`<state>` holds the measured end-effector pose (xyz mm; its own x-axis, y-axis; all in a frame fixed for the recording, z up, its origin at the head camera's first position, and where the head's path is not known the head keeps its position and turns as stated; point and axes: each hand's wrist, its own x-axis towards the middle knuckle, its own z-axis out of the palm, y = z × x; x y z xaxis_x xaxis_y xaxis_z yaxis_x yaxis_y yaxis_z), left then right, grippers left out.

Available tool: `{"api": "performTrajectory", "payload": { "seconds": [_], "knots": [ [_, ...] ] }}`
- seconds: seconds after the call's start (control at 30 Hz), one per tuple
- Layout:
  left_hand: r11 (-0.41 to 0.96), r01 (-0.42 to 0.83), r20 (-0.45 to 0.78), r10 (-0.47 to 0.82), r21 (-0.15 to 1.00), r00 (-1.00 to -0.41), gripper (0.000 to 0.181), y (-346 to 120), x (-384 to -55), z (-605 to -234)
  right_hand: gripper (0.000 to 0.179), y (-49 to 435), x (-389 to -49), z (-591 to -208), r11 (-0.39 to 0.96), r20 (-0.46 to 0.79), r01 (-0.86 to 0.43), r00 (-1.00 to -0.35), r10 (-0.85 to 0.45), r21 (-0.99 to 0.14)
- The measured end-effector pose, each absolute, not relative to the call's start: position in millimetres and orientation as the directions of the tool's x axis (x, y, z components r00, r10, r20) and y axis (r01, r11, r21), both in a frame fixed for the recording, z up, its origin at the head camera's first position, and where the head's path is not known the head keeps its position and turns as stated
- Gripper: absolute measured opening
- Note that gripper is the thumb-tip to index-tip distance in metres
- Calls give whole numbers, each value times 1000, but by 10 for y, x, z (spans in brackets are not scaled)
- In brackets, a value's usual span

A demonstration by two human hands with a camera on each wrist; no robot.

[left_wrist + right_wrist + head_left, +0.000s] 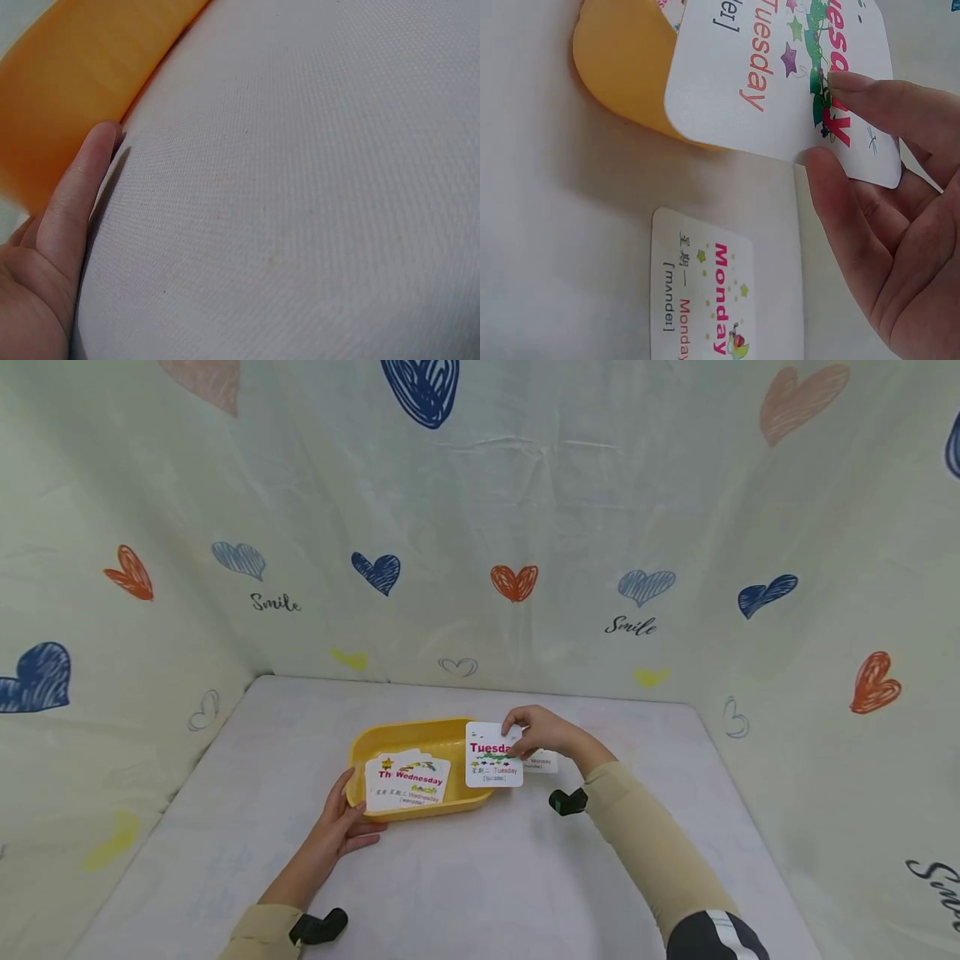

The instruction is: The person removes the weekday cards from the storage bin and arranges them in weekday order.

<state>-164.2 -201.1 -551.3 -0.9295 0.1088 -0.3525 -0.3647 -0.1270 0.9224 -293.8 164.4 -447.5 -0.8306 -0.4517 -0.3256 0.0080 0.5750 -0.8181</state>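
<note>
Far left: pale cloth backdrop (45,568) with printed hearts, running behind the white table (465,877) and round to the right side. Left sleeve (258,931) enters from below; a black attachment (318,928) sits at the wrist. Left hand (335,828) holds the near left corner of a yellow tray (420,732), digits set against the left end and along the near side; left wrist view shows one finger straight against the outer wall, close to the tabletop. In the tray's left part lies an overlapping pile: Wednesday card (420,781) uppermost, a card reading "Th" (375,785) partly covered at its left. Tuesday card (487,777) is held up at the tray's right end, printed face to the head camera, overlapping the rim in that view. Right hand (547,731) pinches it near its right edge, thumb across the print. Hands well apart from each other. Monday card (705,285) lies face up on the table, right of the tray, partly hidden in head view. Right sleeve (652,843) last.
</note>
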Motion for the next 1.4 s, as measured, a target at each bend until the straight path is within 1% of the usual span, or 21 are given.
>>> {"api": "performTrajectory", "payload": {
  "seconds": [0.4, 0.57, 0.73, 0.87, 1.13, 1.27, 1.4],
  "knots": [
    [-118, -365, -352, 117, 923, -928, 71, -2024, -1640, -5489, 23, 1956, -2898, -4609, 589, -332, 65, -873, -357, -805],
    [-129, -368, -355, 111, 921, -928, 70, -2026, -1641, -5496, 31, 2099, -2875, -4667, 589, -322, 95, -901, -292, -802],
    [-128, -378, -367, 102, 917, -925, 70, -2023, -1636, -5523, 41, 2240, -2846, -4706, 559, -315, 135, -918, -241, -818],
    [-136, -377, -366, 98, 916, -925, 70, -2020, -1626, -5534, 47, 2338, -2832, -4719, 523, -303, 148, -926, -225, -839],
    [-125, -369, -356, 109, 921, -928, 68, -2033, -1595, -5531, 44, 2501, -2772, -4770, 458, -304, 191, -934, -186, -868],
    [-131, -372, -361, 101, 919, -927, 69, -2022, -1610, -5513, 44, 2585, -2748, -4834, 405, -312, 226, -937, -160, -886],
    [-127, -383, -372, 99, 915, -923, 71, -2017, -1642, -5493, 44, 2651, -2729, -4888, 389, -316, 243, -939, -134, -888]
  ]
}}
